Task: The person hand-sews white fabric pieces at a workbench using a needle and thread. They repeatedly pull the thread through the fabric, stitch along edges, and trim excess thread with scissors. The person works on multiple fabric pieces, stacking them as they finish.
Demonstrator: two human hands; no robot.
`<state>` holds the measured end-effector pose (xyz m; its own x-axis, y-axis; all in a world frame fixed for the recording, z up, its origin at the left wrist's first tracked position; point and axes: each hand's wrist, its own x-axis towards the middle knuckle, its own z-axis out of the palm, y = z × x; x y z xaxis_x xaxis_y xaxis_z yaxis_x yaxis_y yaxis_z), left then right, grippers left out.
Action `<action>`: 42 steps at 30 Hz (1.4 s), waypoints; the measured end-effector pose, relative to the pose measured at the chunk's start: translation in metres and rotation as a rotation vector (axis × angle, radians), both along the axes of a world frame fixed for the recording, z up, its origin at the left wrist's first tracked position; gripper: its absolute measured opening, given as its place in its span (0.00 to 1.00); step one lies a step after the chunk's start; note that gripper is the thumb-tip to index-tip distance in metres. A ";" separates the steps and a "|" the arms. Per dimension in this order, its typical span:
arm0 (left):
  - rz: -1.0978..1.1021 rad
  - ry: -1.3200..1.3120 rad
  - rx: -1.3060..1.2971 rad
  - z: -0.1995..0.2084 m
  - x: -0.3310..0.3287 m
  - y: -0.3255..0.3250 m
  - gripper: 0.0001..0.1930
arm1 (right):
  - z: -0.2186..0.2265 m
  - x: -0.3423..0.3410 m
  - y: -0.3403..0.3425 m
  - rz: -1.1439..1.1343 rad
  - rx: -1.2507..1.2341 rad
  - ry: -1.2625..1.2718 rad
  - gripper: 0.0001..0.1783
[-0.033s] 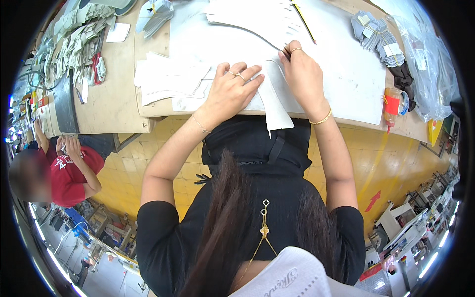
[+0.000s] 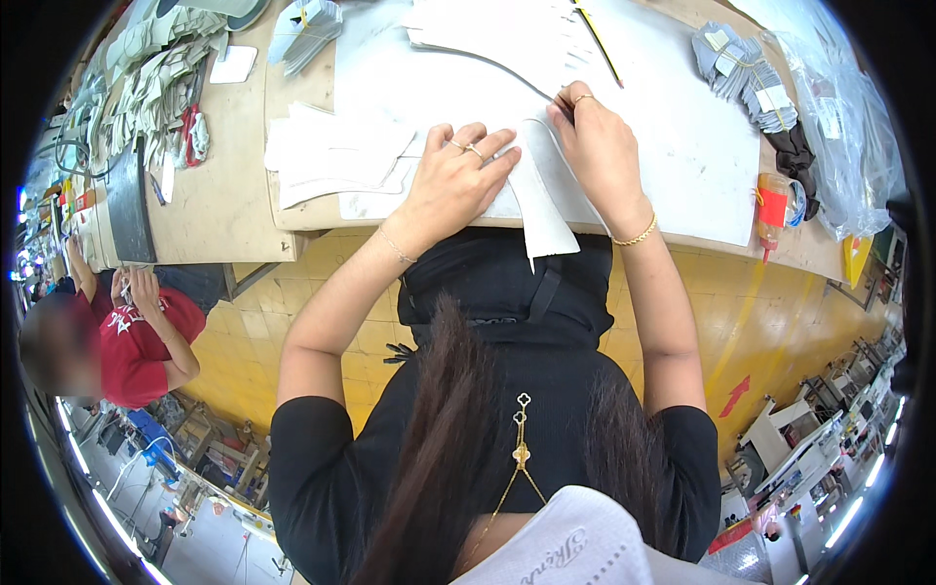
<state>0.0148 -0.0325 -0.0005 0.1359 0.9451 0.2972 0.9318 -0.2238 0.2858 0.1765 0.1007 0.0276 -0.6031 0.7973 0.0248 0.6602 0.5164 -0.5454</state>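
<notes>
A long white cut piece (image 2: pixel 534 200), narrow at its far end and flared at the near end, lies on the white table sheet (image 2: pixel 682 166). Its near end hangs over the table edge. My left hand (image 2: pixel 463 175) lies at its left edge, with thumb and index finger closed together on it and the other fingers bent. To the right, my right hand (image 2: pixel 597 141) is closed in a pinch beside the piece's far end. Something small and dark shows at those fingertips, too hidden to name. A thin curved line runs along the piece's right side.
White flat pieces (image 2: pixel 341 156) lie at left; another white stack (image 2: pixel 487 24) lies ahead. A yellow-black pencil (image 2: pixel 600 44), banded grey bundles (image 2: pixel 746 73), a red-labelled bottle (image 2: pixel 771 210) and clear plastic (image 2: pixel 838 127) lie rightward. A person in red (image 2: pixel 146 341) sits at far left.
My right hand has shifted very slightly to the right at the wrist, its fingers still pinched. My left hand and the white piece stay in place.
</notes>
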 end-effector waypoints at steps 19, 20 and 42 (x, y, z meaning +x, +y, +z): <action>-0.014 0.006 -0.014 -0.001 -0.004 0.006 0.16 | 0.020 -0.012 0.017 0.011 -0.454 0.140 0.10; -0.013 0.012 -0.015 -0.001 -0.004 0.006 0.16 | 0.022 -0.009 0.013 0.036 -0.398 0.104 0.11; -0.020 0.005 -0.008 -0.001 -0.005 0.010 0.13 | -0.006 0.028 -0.056 0.077 0.165 0.077 0.14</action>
<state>0.0099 -0.0229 -0.0017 0.1566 0.9446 0.2884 0.9285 -0.2403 0.2831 0.2048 0.0445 0.0220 -0.6536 0.7300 0.1997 0.5749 0.6505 -0.4963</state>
